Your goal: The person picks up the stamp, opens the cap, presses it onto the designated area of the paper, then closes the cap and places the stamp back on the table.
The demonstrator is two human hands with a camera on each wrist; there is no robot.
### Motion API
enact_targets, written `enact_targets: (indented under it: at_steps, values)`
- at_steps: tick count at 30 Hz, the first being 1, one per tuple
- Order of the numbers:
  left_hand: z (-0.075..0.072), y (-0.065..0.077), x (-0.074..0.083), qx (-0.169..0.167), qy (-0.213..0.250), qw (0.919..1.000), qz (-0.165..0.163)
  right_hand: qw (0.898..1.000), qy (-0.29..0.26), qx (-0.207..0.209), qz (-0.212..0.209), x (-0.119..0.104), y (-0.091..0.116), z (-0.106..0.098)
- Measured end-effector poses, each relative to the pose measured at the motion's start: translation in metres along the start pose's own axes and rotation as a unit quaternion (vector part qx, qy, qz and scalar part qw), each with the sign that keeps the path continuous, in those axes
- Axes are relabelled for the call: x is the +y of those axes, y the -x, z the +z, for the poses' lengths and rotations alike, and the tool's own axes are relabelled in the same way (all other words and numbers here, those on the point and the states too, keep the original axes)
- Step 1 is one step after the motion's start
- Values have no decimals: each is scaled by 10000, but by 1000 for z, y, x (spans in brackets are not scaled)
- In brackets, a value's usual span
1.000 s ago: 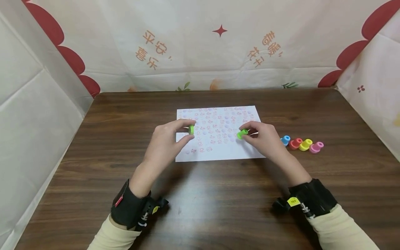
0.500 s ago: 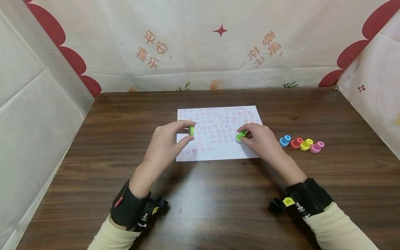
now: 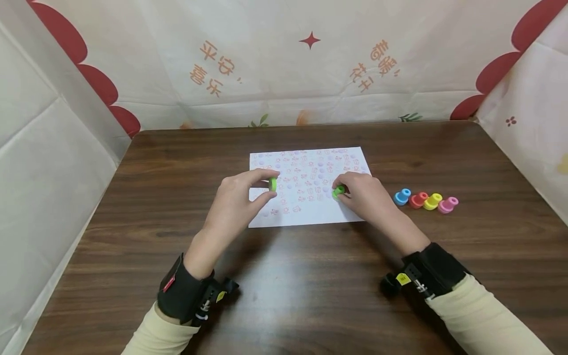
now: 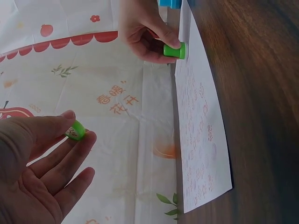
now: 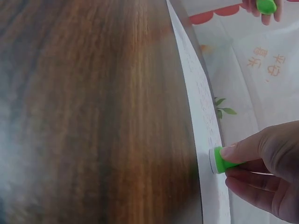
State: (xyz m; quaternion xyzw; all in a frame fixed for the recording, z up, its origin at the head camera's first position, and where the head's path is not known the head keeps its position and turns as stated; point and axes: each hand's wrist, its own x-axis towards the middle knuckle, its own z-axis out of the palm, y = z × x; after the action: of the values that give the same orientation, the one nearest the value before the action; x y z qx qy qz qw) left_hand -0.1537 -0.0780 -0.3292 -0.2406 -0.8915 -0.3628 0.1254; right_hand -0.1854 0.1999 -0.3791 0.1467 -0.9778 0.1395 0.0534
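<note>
On the table lies a white sheet of paper (image 3: 306, 217), covered in rows of small red and purple stamped prints. My right hand (image 3: 366, 195) pinches a green stamp (image 3: 338, 192) by its handle over the right part of the sheet. In the left wrist view, the base of this stamp (image 4: 174, 50) appears to touch the paper, standing upright on it. My left hand (image 3: 230, 202) holds a small round green cap (image 3: 272, 184) between thumb and fingers, raised above the sheet's left side. Markings show on the cap (image 4: 75, 130) in the left wrist view.
Right of the paper, blue (image 3: 402, 197), red (image 3: 418, 200), yellow (image 3: 432, 201) and pink (image 3: 448, 205) stamps stand in a row on the dark wooden table (image 3: 284, 276). A printed white cloth (image 3: 284, 64) hangs behind the table, with more cloth at both sides.
My right hand has moved a little left with the green stamp, which has tipped from slanted to upright and come down to the paper. My left hand stays almost still with the cap.
</note>
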Motion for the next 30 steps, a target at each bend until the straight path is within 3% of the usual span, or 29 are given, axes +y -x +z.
enact_targets:
  at_steps: [30]
  values:
    - [3, -1, 4, -163, 3, 9998, 132, 9998, 160, -128, -37, -1, -3, -3]
